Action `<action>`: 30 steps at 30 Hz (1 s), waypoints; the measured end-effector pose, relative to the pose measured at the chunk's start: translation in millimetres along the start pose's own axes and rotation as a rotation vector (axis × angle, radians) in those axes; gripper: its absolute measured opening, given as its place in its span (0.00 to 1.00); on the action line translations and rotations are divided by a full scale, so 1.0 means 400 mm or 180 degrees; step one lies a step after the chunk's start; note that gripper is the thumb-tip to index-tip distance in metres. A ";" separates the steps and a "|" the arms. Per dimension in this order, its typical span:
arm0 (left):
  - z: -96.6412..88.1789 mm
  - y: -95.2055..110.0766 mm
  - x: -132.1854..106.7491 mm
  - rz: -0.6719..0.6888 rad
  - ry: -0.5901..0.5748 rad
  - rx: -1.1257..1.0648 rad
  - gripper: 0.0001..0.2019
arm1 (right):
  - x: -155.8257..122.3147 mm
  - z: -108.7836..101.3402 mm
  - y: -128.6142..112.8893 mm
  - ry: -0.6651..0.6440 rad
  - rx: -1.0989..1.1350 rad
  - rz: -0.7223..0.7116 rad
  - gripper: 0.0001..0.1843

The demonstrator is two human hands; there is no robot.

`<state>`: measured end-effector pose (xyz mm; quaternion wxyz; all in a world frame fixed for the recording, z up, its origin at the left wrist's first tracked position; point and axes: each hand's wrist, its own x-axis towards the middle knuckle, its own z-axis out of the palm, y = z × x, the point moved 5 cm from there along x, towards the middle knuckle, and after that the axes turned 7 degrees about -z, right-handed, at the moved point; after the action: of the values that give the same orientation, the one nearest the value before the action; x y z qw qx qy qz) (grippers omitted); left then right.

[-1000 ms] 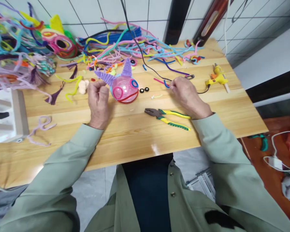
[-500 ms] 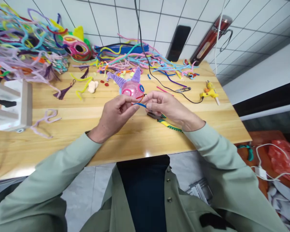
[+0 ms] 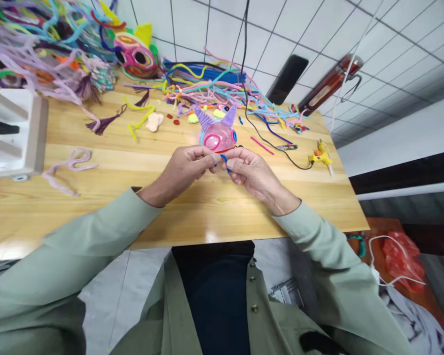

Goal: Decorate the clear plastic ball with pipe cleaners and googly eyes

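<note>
Between my fingertips a short blue pipe cleaner is bent into a small arch. My left hand pinches one end, and my right hand pinches the other. Just beyond them sits a pink rounded craft head with two purple pointed ears and ring-shaped eyes, pink and blue. My fingers cover its lower edge, where some red shows. I cannot tell whether they touch it.
Loose pipe cleaners pile up along the wall beside a colourful mask-like craft head. A white power strip stands left. To the right lie small snips, a yellow glue gun and its cable. A phone and red flask lean behind.
The blue pipe cleaner has gone from nearly straight to bent between my fingers. My view has shifted, and the yellow-green pliers beside my right hand are out of sight.
</note>
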<state>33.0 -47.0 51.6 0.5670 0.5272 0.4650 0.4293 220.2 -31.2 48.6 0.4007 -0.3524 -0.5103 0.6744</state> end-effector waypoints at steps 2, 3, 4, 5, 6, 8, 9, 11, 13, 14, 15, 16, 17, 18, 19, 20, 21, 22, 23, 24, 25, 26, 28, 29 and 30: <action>0.002 -0.009 0.001 -0.0144 -0.0082 -0.0136 0.17 | -0.002 -0.002 0.003 0.0026 -0.0100 -0.0083 0.29; 0.003 -0.012 0.001 -0.0175 -0.0118 -0.0180 0.17 | -0.003 -0.004 0.003 0.0050 -0.0177 -0.0125 0.28; 0.004 -0.014 0.000 -0.0183 -0.0152 -0.0206 0.17 | -0.003 -0.008 0.003 0.0085 -0.0260 -0.0165 0.28; 0.005 -0.017 0.000 -0.0183 -0.0182 -0.0213 0.17 | -0.004 -0.011 0.003 0.0126 -0.0332 -0.0201 0.28; 0.006 -0.019 0.000 -0.0177 -0.0213 -0.0204 0.17 | -0.004 -0.015 0.004 0.0166 -0.0381 -0.0230 0.28; 0.008 -0.024 0.000 -0.0169 -0.0260 -0.0158 0.16 | -0.004 -0.020 0.004 0.0237 -0.0393 -0.0275 0.27; 0.009 -0.027 0.000 -0.0164 -0.0267 -0.0125 0.16 | -0.004 -0.021 0.004 0.0262 -0.0367 -0.0295 0.27; 0.008 -0.031 0.001 -0.0145 -0.0247 -0.0044 0.17 | -0.004 -0.021 0.006 0.0290 -0.0297 -0.0319 0.26; 0.007 -0.034 0.001 -0.0104 -0.0237 0.0038 0.17 | -0.003 -0.020 0.009 0.0286 -0.0247 -0.0312 0.25; 0.007 -0.035 0.002 -0.0082 -0.0243 0.0073 0.17 | -0.002 -0.019 0.012 0.0265 -0.0228 -0.0295 0.25; 0.006 -0.037 0.002 -0.0066 -0.0254 0.0105 0.18 | -0.002 -0.017 0.015 0.0236 -0.0210 -0.0267 0.26; 0.006 -0.040 0.002 -0.0059 -0.0259 0.0135 0.18 | -0.002 -0.016 0.019 0.0200 -0.0190 -0.0234 0.26; 0.005 -0.044 0.003 -0.0065 -0.0258 0.0165 0.18 | -0.002 -0.014 0.022 0.0165 -0.0170 -0.0200 0.27; 0.004 -0.048 0.004 -0.0077 -0.0254 0.0193 0.19 | -0.002 -0.013 0.026 0.0135 -0.0152 -0.0171 0.28; 0.003 -0.051 0.005 -0.0092 -0.0250 0.0216 0.19 | -0.002 -0.012 0.029 0.0112 -0.0137 -0.0148 0.28; 0.003 -0.055 0.006 -0.0109 -0.0247 0.0228 0.20 | -0.002 -0.012 0.032 0.0100 -0.0131 -0.0135 0.28; 0.002 -0.058 0.006 -0.0128 -0.0246 0.0229 0.20 | -0.002 -0.011 0.035 0.0100 -0.0130 -0.0137 0.27; 0.002 -0.061 0.007 -0.0146 -0.0251 0.0214 0.20 | -0.002 -0.012 0.036 0.0107 -0.0130 -0.0148 0.27; 0.003 -0.062 0.008 -0.0162 -0.0259 0.0186 0.20 | -0.002 -0.013 0.038 0.0118 -0.0129 -0.0167 0.26; 0.003 -0.064 0.008 -0.0179 -0.0267 0.0150 0.20 | -0.001 -0.014 0.039 0.0131 -0.0123 -0.0195 0.25; 0.004 -0.065 0.008 -0.0199 -0.0280 0.0114 0.20 | 0.000 -0.014 0.040 0.0137 -0.0112 -0.0226 0.24; 0.005 -0.066 0.008 -0.0219 -0.0296 0.0083 0.20 | 0.000 -0.015 0.041 0.0136 -0.0103 -0.0254 0.23; 0.006 -0.069 0.008 -0.0263 -0.0319 0.0042 0.19 | 0.002 -0.017 0.045 0.0122 -0.0118 -0.0300 0.22; 0.007 -0.071 0.007 -0.0289 -0.0330 0.0025 0.19 | 0.002 -0.018 0.047 0.0117 -0.0145 -0.0322 0.22; 0.008 -0.073 0.007 -0.0314 -0.0358 0.0002 0.19 | 0.003 -0.019 0.049 0.0110 -0.0180 -0.0344 0.22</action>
<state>36.5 -47.1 22.3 0.6125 0.5271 0.4579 0.3705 223.1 -30.2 27.9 0.4351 -0.3472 -0.5405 0.6309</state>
